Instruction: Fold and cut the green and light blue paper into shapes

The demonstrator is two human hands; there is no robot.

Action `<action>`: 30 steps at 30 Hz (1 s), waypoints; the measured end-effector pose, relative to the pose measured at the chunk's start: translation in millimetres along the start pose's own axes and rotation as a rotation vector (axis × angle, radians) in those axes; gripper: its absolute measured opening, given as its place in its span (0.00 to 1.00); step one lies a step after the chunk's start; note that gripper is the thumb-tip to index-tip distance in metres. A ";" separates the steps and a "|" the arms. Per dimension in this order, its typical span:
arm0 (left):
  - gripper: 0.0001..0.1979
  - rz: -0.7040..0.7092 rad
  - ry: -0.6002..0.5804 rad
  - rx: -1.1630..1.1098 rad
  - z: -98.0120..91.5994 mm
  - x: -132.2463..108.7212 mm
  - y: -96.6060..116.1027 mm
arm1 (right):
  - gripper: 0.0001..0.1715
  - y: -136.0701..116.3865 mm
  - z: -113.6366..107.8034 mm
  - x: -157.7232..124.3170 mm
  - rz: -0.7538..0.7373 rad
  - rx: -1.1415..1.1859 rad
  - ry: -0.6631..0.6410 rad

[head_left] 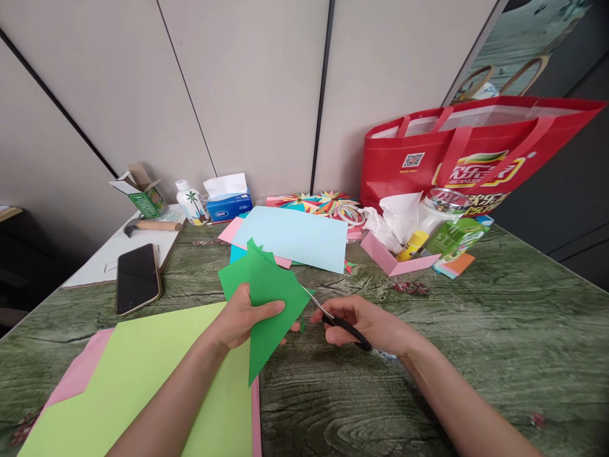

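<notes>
My left hand (247,320) grips a folded piece of green paper (273,285), its thumb pressed on the front and its fingers behind. Small notches show along the paper's upper edge. In my right hand (359,324) is a pair of scissors (349,330) with black handles. Their metal blades reach the right corner of the green paper. A tiny green scrap (302,325) shows just below that corner, near my left fingertips. Beneath my left forearm lies a large yellow-green sheet (157,355), with pink paper (83,368) under it.
Light blue paper (295,235) lies on other coloured sheets behind my hands. A phone (137,279), a hammer (152,225), a bottle (193,203) and a tissue pack (229,206) stand or lie at left. At right are a glue stick (413,246), a jar (442,209) and a red bag (394,162).
</notes>
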State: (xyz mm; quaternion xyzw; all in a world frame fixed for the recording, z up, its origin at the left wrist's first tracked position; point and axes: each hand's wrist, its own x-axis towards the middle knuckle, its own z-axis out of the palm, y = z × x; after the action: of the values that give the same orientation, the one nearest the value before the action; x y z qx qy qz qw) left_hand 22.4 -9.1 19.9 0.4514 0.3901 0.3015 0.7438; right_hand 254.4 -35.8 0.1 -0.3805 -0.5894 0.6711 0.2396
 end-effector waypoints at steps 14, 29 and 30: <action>0.17 -0.018 0.017 -0.015 2.2 -0.4 0.8 | 0.27 0.8 -0.9 0.6 -0.011 -0.024 0.005; 0.20 -0.033 0.031 -0.017 2.4 -0.2 1.2 | 0.24 0.3 1.2 0.6 0.010 0.005 0.029; 0.19 -0.033 0.027 -0.019 2.0 -0.1 1.2 | 0.24 0.5 1.3 0.7 0.010 0.001 0.033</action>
State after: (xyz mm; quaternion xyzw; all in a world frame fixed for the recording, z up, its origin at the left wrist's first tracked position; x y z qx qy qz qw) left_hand 24.0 -9.6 21.6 0.4338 0.4045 0.2991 0.7475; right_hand 253.0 -36.1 -0.4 -0.3943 -0.5832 0.6661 0.2463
